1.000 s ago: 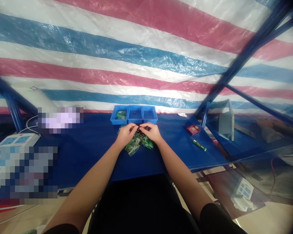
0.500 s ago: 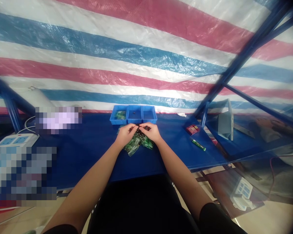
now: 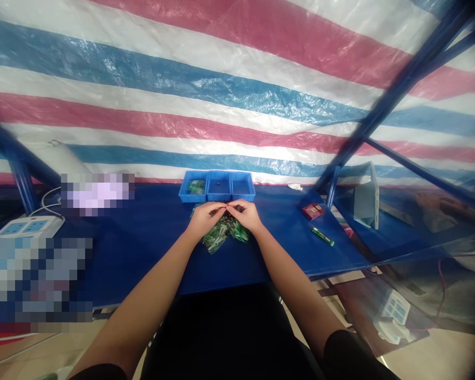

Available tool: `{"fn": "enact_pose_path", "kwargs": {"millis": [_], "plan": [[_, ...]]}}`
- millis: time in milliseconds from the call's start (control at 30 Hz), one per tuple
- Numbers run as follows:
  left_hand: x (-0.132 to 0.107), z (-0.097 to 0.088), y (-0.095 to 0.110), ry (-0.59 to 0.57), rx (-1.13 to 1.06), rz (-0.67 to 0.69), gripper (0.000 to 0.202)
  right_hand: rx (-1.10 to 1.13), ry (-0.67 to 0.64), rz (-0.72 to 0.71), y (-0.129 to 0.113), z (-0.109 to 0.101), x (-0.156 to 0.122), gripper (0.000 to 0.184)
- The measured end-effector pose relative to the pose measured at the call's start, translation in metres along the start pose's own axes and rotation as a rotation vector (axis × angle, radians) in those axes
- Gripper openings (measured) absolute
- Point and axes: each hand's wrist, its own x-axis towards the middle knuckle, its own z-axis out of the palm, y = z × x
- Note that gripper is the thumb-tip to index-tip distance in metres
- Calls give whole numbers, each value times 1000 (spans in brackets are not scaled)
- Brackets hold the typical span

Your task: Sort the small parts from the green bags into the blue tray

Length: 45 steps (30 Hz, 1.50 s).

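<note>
My left hand (image 3: 204,218) and my right hand (image 3: 245,215) meet fingertip to fingertip over a pile of small green-and-clear packets (image 3: 217,236) on the blue table (image 3: 142,243). Both hands are closed in a pinch. Whatever sits between the fingers is too small and too covered to make out. Just behind the hands stand three joined blue bins: the left bin (image 3: 182,194) holds some green packets, the middle bin (image 3: 219,196) a small dark piece, and the right bin (image 3: 243,186) is beside them.
On the right lie a red box (image 3: 313,211) and a green tube (image 3: 322,236), near a blue metal post (image 3: 332,186). A white power strip (image 3: 35,228) with cables is at the left. Behind the table hangs a striped plastic sheet (image 3: 206,126).
My fingertips have drawn together, closing the small gap between the hands. The packets, bins and other things stay in place.
</note>
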Motion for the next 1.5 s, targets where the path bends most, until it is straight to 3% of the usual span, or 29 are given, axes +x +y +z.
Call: {"fn": "enact_pose_path", "kwargs": {"millis": [167,333,700,1067,1500], "plan": [[0,-1,0,-52,65,21,30,5,-14,-17,1,-1,0,26],[0,-1,0,-40,79,-19,29,0,-78,-3,-2,-2,-1,29],[0,-2,4,-15,63,-91,31,18,-80,-13,-5,-2,0,28],[0,-3,-2,21,95,-91,31,-58,-38,2,8,0,1,28],[0,-3,-1,15,80,-101,32,0,17,24,5,0,2,26]]}}
